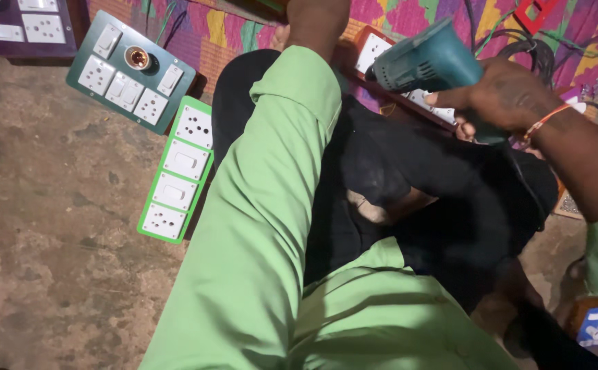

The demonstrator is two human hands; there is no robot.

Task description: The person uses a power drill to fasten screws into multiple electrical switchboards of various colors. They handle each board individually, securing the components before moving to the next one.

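My right hand [508,96] grips a teal electric drill [425,65], whose nose points left and down at a long switchboard with an orange frame and white sockets [371,49]. This board lies across my black trousers [415,178]. My left arm in a green sleeve reaches up the middle of the view. My left hand [316,20] is at the top edge, by the left end of that board. Its fingers are cut off by the frame, so what it holds is hidden.
On the bare earthen floor to the left lie a green-framed switchboard [177,171], a dark green board with a lamp holder [131,72] and a purple board [25,27]. A colourful woven mat [415,14] and dark cables [521,51] are behind. A blue-and-white object [597,322] sits at lower right.
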